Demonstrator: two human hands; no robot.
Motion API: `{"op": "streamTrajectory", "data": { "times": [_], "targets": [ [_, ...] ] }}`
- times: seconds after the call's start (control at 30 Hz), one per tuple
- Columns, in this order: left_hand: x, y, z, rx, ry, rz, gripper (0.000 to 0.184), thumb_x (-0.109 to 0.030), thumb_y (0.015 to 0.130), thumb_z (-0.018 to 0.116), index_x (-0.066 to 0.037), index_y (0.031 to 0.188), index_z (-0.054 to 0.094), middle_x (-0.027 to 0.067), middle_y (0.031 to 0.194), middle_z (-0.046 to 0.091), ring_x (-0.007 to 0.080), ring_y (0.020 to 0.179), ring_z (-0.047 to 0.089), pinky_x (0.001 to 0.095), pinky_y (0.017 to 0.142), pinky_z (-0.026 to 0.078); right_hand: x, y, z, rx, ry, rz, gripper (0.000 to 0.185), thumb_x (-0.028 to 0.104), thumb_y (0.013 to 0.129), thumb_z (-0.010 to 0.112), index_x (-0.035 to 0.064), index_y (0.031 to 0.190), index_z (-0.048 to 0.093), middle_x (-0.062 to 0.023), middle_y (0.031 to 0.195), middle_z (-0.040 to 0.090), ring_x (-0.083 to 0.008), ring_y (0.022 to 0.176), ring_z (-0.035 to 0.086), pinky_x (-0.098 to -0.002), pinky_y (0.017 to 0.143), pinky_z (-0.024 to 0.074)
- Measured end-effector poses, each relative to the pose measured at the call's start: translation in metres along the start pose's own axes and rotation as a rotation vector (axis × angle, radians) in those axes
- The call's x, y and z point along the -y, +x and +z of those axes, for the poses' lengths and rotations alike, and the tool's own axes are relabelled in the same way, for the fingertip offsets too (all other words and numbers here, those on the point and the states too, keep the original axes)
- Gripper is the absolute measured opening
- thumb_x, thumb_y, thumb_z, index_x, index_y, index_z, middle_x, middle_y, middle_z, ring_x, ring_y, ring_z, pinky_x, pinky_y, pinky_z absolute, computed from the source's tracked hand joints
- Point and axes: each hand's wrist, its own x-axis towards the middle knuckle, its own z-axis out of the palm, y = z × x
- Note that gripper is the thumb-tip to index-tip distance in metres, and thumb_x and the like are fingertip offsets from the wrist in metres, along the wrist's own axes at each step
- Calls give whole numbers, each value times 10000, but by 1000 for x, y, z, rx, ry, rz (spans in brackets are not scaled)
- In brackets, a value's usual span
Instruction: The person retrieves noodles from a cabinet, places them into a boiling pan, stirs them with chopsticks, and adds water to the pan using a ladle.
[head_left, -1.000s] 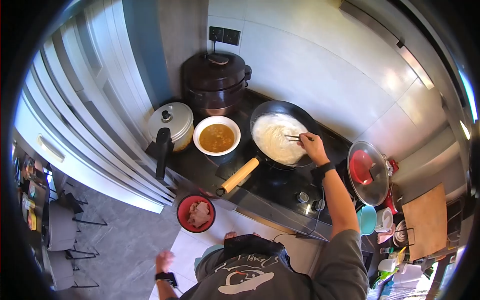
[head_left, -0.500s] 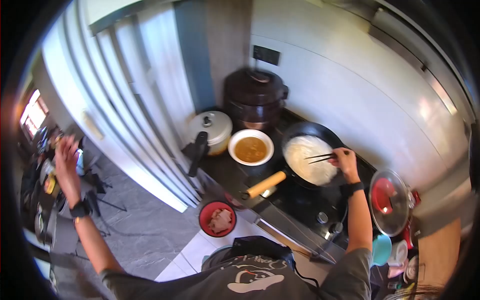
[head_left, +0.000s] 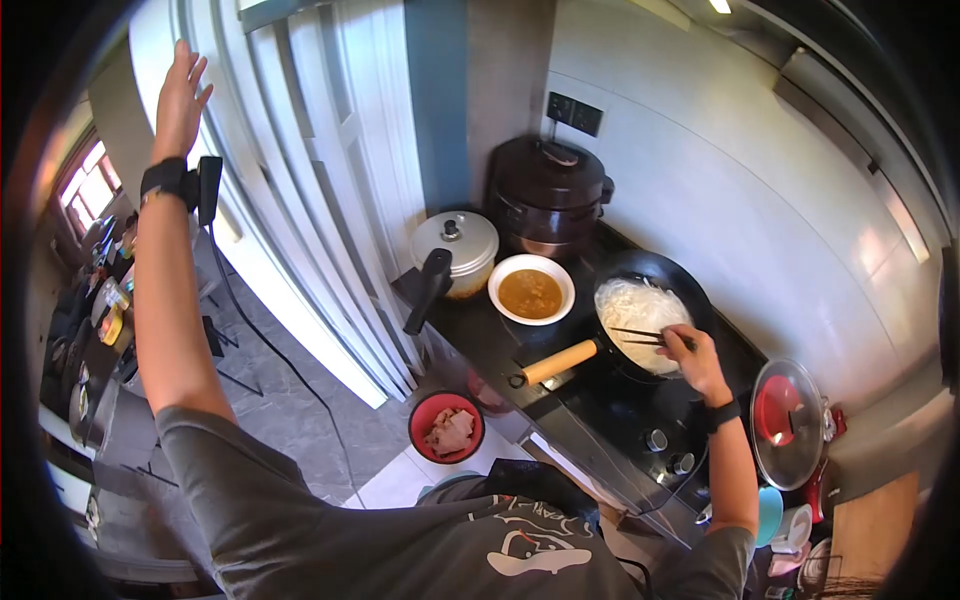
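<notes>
My right hand (head_left: 698, 362) grips dark chopsticks (head_left: 636, 336), their tips in the pale, noodle-like food (head_left: 640, 300) inside a black wok (head_left: 700, 290). The wok sits on the black stove, its wooden handle (head_left: 560, 363) pointing toward the front left. My left hand (head_left: 180, 105) is raised high at the left, fingers stretched out, by the edge of the white folding door (head_left: 300, 150). Whether it touches the door I cannot tell. It holds nothing. A white bowl (head_left: 497, 300) of brown, soupy food stands left of the wok.
A lidded silver pot (head_left: 455, 240) with a black handle and a dark lidded cooker (head_left: 550, 195) stand behind the bowl. Below the counter is a red bowl (head_left: 418, 432) with pale pieces in it. A glass lid (head_left: 785, 425) leans at the right. A cable (head_left: 275, 345) hangs from my left wrist.
My left hand has risen and moved right, to the door's edge. My right hand still holds the chopsticks in the wok. The whole view has shifted.
</notes>
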Motion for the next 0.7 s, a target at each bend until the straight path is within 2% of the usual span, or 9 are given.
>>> {"op": "streamTrajectory", "data": {
  "times": [0.1, 0.23, 0.33, 0.4, 0.47, 0.5, 0.57, 0.63, 0.7],
  "targets": [
    [14, 22, 29, -3, -54, -39, 838, -568, 844, 406, 17, 1367, 113, 196, 1398, 216, 273, 1296, 243, 424, 1035, 239, -31, 3, 1, 1, -57, 14, 227, 147, 851, 518, -60, 899, 597, -102, 751, 621, -148, 704, 627, -247, 617, 465],
    [19, 32, 58, 38, -122, 5, 615, -555, 856, 402, -57, 1202, 505, 109, 1338, 346, 313, 1287, 194, 409, 1015, 253, -68, -1, -29, -318, -167, 2, 237, 149, 819, 523, -56, 895, 614, -113, 678, 631, -147, 645, 620, -256, 585, 455],
    [-4, 4, 85, -117, -171, 31, 605, -511, 866, 419, 2, 1176, 503, 108, 1307, 395, 304, 1265, 259, 383, 1020, 257, -53, -15, -32, -367, -102, 52, 234, 143, 833, 510, -55, 900, 616, -101, 704, 632, -140, 672, 625, -240, 582, 453],
    [-19, -28, 114, -70, -162, 190, 506, -419, 898, 422, -6, 1181, 496, 104, 1244, 465, 255, 1225, 354, 360, 998, 314, -41, -12, -18, -268, 139, 135, 255, 164, 864, 511, -59, 953, 598, -83, 828, 619, -130, 721, 622, -217, 601, 460],
    [-7, -47, 134, 208, 97, 692, 324, -205, 947, 351, -64, 1204, 490, 97, 1220, 491, 215, 1147, 461, 323, 940, 395, -40, 1, 2, -161, 131, 72, 265, 176, 865, 523, -59, 969, 591, -85, 848, 617, -132, 730, 621, -211, 620, 459],
    [-12, -67, 154, 328, -31, 765, 338, -238, 935, 386, -58, 1202, 490, 89, 1199, 509, 197, 1116, 484, 304, 940, 384, -41, 10, 15, -141, 177, 63, 261, 172, 867, 519, -59, 964, 593, -84, 836, 617, -134, 732, 620, -213, 621, 456],
    [-28, -95, 164, 645, -82, 535, 518, -410, 929, 271, -49, 1278, 398, 160, 1316, 394, 274, 1234, 370, 392, 1018, 297, -63, 34, 25, -66, 69, 18, 281, 193, 883, 514, -58, 993, 577, -77, 871, 604, -134, 759, 623, -208, 633, 475],
    [-55, -142, 155, 664, 24, 504, 327, -234, 929, 387, -18, 1114, 548, 93, 1097, 574, 170, 1038, 520, 272, 901, 376, -88, 53, 14, -159, 41, 41, 274, 191, 877, 518, -57, 970, 587, -73, 839, 607, -132, 743, 623, -206, 617, 468],
    [-57, -174, 126, 707, -1, 331, 310, -188, 925, 372, 17, 1034, 577, 112, 1035, 599, 174, 967, 556, 276, 865, 394, -109, 62, -8, -311, -24, 60, 258, 184, 859, 525, -55, 907, 611, -63, 757, 614, -126, 703, 621, -203, 575, 448]
  ]
}}
